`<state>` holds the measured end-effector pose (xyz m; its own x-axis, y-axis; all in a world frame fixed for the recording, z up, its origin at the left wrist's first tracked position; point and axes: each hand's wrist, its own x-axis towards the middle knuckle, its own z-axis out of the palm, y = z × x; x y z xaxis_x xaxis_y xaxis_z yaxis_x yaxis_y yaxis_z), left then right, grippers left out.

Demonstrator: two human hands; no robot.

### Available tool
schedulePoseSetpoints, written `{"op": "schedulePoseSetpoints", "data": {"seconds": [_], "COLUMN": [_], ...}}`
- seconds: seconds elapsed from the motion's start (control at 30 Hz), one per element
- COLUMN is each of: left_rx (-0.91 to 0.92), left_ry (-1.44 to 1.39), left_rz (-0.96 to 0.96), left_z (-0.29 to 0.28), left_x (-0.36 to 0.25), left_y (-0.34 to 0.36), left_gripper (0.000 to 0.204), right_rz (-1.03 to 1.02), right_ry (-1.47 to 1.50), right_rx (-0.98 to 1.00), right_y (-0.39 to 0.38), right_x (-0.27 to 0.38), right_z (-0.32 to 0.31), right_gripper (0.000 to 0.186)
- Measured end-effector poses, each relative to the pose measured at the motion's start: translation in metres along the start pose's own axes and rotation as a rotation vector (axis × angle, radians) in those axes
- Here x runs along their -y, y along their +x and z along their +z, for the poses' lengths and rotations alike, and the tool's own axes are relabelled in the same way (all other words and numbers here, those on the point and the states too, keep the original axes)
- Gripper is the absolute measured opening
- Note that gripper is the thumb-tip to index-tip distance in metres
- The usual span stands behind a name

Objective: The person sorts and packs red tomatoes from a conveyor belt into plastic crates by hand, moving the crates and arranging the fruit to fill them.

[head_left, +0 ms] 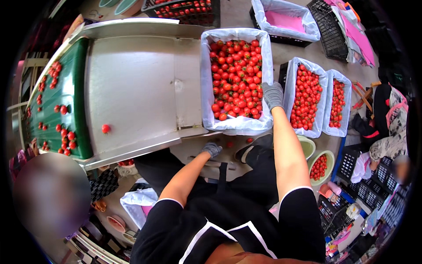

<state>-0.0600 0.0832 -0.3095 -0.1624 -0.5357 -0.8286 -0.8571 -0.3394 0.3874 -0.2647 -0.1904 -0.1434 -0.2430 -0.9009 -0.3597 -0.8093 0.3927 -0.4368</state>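
Note:
A crate point(267, 48) lined with pale plastic film and filled with red cherry tomatoes stands at the low end of a metal chute point(132, 83). My right hand point(273, 95), in a grey knit glove, is closed over the crate's right rim. Lower and to the left, my left hand point(213, 150), gloved alike, hangs just below the crate's near edge with its fingers curled. What it holds, if anything, is hidden. One loose tomato point(106, 128) lies on the chute.
A green conveyor belt point(81, 101) carries scattered tomatoes on the left. Right of me stand two more lined tomato crates point(322, 94) point(347, 101) and a pale green tub point(329, 171) of tomatoes. Behind them sits a lined crate point(316, 33) with pink sheeting. Other people are nearby.

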Motion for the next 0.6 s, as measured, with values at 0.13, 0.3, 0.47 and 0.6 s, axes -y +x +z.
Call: {"op": "schedulePoseSetpoints", "data": {"seconds": [0.13, 0.3, 0.47, 0.6], "left_rx": [0.124, 0.161, 0.168, 0.161], "left_ry": [-0.106, -0.237, -0.308, -0.367], "left_rz": [0.033, 0.056, 0.057, 0.065], "left_z": [0.044, 0.065, 0.069, 0.071], "left_x": [-0.015, -0.045, -0.063, -0.078], "left_y": [0.036, 0.058, 0.070, 0.076], "left_gripper": [0.052, 0.050, 0.047, 0.046], "right_rz": [-0.050, -0.080, -0.071, -0.047], "right_ry": [0.036, 0.080, 0.173, 0.199], "right_rx": [-0.047, 0.011, 0.014, 0.044], "right_y": [0.000, 0.002, 0.005, 0.000], "right_x": [-0.007, -0.011, -0.016, 0.002], "right_z": [0.003, 0.009, 0.011, 0.002], "right_gripper": [0.047, 0.047, 0.046, 0.044]}}
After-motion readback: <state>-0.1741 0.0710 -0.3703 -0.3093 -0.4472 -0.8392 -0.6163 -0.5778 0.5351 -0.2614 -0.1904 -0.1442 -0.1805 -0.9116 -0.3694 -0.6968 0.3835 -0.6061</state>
